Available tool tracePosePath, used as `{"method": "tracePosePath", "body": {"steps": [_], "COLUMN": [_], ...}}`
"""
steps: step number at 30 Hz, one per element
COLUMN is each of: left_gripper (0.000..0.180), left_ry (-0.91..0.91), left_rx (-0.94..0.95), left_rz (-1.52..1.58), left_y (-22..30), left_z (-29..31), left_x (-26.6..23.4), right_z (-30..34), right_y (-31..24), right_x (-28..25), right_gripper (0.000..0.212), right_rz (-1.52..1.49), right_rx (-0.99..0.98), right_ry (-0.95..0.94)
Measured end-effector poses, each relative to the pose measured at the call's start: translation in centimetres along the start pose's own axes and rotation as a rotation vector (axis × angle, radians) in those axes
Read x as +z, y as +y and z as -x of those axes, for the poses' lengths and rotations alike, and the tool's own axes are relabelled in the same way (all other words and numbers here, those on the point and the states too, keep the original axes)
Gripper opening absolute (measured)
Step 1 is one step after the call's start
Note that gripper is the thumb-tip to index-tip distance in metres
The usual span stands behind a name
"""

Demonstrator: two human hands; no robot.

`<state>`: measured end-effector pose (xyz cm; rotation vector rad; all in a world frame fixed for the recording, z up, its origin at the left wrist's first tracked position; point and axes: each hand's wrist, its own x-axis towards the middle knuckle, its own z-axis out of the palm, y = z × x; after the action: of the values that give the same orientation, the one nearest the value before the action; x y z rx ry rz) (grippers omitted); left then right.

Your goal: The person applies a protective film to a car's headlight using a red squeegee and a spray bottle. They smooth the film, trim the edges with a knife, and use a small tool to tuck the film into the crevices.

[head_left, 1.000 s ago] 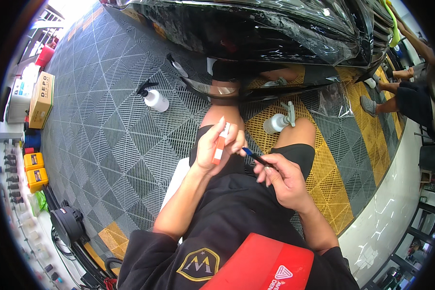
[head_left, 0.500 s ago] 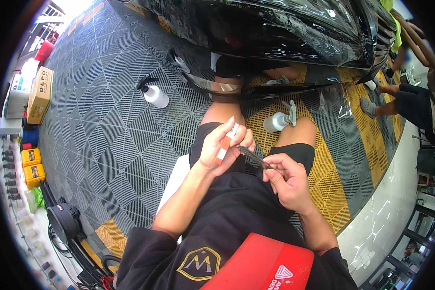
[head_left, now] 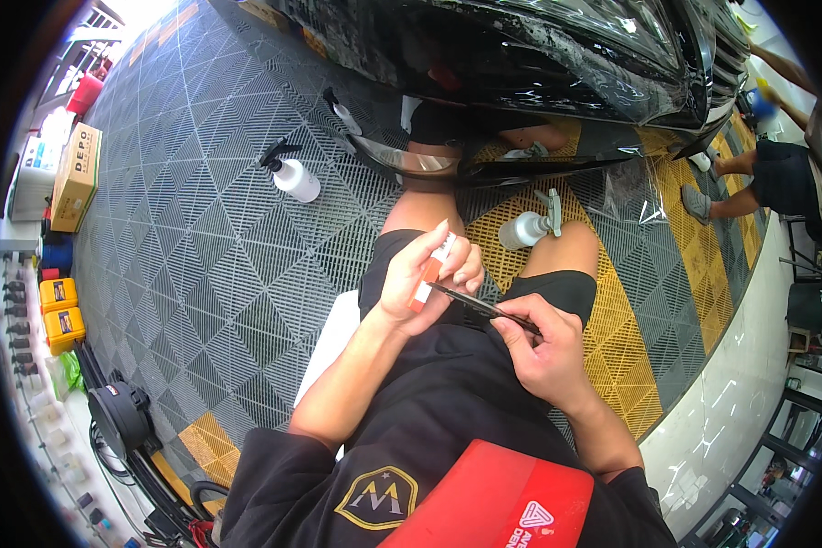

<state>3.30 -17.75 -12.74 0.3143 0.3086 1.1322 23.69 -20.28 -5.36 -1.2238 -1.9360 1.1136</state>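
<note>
My left hand (head_left: 411, 285) holds a small flat orange-and-white case (head_left: 431, 274) between thumb and fingers, tilted upright. In my right hand (head_left: 541, 342) is a slim dark cutter knife (head_left: 477, 301), pinched between thumb and fingers. Its thin tip points left and meets, or nearly meets, the lower white part of the case. Both hands are above my lap, in front of my black shirt (head_left: 402, 402). A white spray bottle (head_left: 523, 231) with a grey trigger stands or leans beside my right knee.
A glossy black car body (head_left: 521, 82) spans the top, its loose lower edge strip (head_left: 521, 172) close ahead. Two spray bottles, one nearer (head_left: 297, 180) and one farther (head_left: 344, 119), are on the tiled floor. A red panel (head_left: 498, 498) covers my lower front. Another person's legs (head_left: 735, 187) are at right.
My right hand has turned the knife, so its narrow edge now shows, and its tip has moved left and down to the case. My left hand has barely shifted.
</note>
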Motion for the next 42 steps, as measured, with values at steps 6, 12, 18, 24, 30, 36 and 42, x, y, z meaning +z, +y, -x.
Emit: {"method": "tracePosePath", "body": {"steps": [6, 12, 18, 24, 30, 36, 42], "left_gripper": [0.059, 0.059, 0.06, 0.057, 0.055, 0.055, 0.054], "left_ry": [-0.002, 0.007, 0.028, 0.039, 0.007, 0.022, -0.091], "left_rx": [-0.012, 0.004, 0.042, 0.071, 0.157, 0.185, 0.202], "left_rz": [-0.017, -0.043, -0.141, -0.242, -0.386, -0.437, -0.454], "left_y": [-0.1, -0.1, -0.2, -0.5, -0.6, -0.8, -1.0], "left_z": [0.2, 0.1, 0.1, 0.2, 0.0, -0.1, -0.2], "left_x": [0.2, 0.3, 0.2, 0.6, 0.4, 0.7, -0.4], "right_z": [0.0, -0.1, -0.3, -0.3, -0.2, -0.1, 0.0], "right_y": [-0.2, -0.7, -1.2, -1.7, -2.3, -2.3, -2.8], "right_x": [-0.1, -0.3, -0.4, -1.5, -2.4, -3.2, -3.7], "right_gripper": [0.012, 0.011, 0.011, 0.01, 0.009, 0.01, 0.014], "right_rz": [0.042, 0.144, 0.192, 0.272, 0.362, 0.411, 0.501], "right_rx": [-0.037, -0.061, -0.208, -0.229, -0.208, -0.261, -0.276], "right_ry": [-0.003, -0.017, 0.036, 0.006, -0.06, -0.068, -0.096]}}
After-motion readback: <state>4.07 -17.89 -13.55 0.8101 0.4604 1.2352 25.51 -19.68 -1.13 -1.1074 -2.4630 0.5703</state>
